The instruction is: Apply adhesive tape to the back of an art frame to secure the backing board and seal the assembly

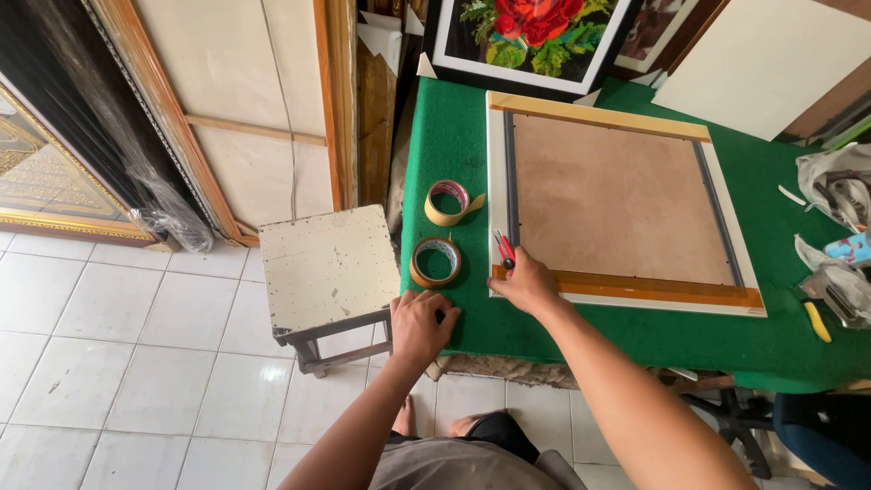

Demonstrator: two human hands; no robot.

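Both hands are working at the near edge of the green tabletop [454,127] in the head view. Left hand [420,324] is lying palm down, fingers loosely curled, pressing on the tabletop's near-left corner and gripping nothing. Right hand [526,283] is closing around a red-handled cutter [504,249], whose tip is pointing toward 11 o'clock at the lower-left corner of the picture frame [626,204]. This frame is lying back side up, showing a brown backing board, with brown tape along its top and bottom edges. Two tape rolls are sitting just left of the frame: one [436,261] at 12 o'clock from the left hand, the other [448,202] farther up. A pale stool [327,268] is standing at 9 o'clock from the left hand, on the tiled floor [136,363].
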